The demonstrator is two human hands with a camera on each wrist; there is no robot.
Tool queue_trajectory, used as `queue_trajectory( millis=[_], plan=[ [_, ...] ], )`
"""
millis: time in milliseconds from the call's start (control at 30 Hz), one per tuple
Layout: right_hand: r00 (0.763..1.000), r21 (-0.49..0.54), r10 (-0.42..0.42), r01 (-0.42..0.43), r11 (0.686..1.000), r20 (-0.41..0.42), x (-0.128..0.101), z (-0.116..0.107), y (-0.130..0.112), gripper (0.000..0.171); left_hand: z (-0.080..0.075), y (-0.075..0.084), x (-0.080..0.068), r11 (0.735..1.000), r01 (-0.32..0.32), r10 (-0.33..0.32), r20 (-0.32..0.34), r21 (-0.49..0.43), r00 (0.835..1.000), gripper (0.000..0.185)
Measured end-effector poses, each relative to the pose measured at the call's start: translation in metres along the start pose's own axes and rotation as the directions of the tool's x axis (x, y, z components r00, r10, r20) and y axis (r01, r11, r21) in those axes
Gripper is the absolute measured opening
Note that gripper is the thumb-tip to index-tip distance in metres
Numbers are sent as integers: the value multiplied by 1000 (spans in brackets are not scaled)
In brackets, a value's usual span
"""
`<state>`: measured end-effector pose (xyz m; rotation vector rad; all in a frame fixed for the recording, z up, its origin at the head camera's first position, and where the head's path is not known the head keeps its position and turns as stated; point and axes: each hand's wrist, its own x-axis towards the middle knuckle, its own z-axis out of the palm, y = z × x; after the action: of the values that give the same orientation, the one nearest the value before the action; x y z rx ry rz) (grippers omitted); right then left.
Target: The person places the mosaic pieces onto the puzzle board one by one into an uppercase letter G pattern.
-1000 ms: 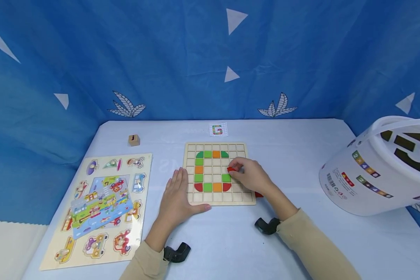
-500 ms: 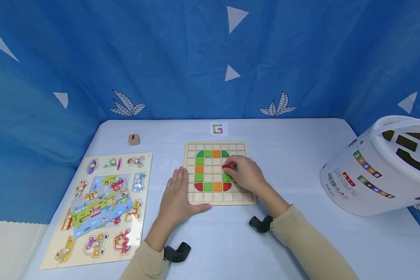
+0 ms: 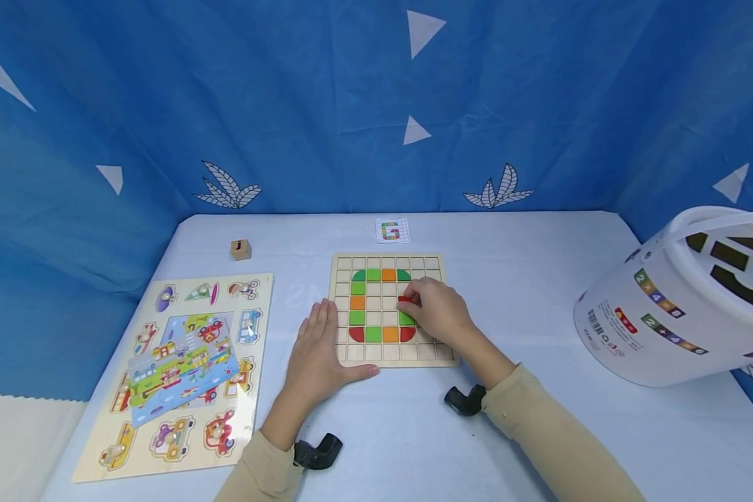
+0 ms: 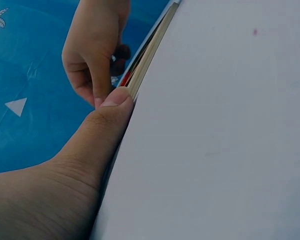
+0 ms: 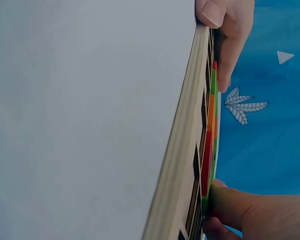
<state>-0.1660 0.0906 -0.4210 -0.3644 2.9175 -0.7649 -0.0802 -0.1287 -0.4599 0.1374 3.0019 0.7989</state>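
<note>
Right hand point(image 3: 438, 312) pinches a red tile point(image 3: 405, 300) over the grid board point(image 3: 442, 359) mid-right cells; left hand point(image 3: 316, 348) lies flat, bracing its edge; misalignment risks jamming or dislodging neighbouring tiles.

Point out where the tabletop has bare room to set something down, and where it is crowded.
Bare table runs between the grid board and the white bucket, and along the far edge between the small wooden cube and the pattern card. Crowded: the left, filled by the picture puzzle, and the board, where both hands work.
</note>
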Motion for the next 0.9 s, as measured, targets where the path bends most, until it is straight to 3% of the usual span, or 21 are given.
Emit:
queue_trajectory(
  millis=[200,433,633,900],
  plan=[
    [1000,-47,-23,23,999,2,-3,-3,-2,15,0,-1,0,1000,-2,2,-4,5,1000,136],
    [998,-22,-33,34,999,56,-11,-17,4,36,0,0,0,1000,-10,10,-15,4,1000,136],
    [997,22,4,-6,1000,81,-25,-38,25,38,0,0,0,1000,-8,7,-14,-8,1000,136],
    [971,71,-33,17,997,236,-51,-56,63,31,1,-1,0,1000,-5,5,-15,-13,1000,136]
  ],
)
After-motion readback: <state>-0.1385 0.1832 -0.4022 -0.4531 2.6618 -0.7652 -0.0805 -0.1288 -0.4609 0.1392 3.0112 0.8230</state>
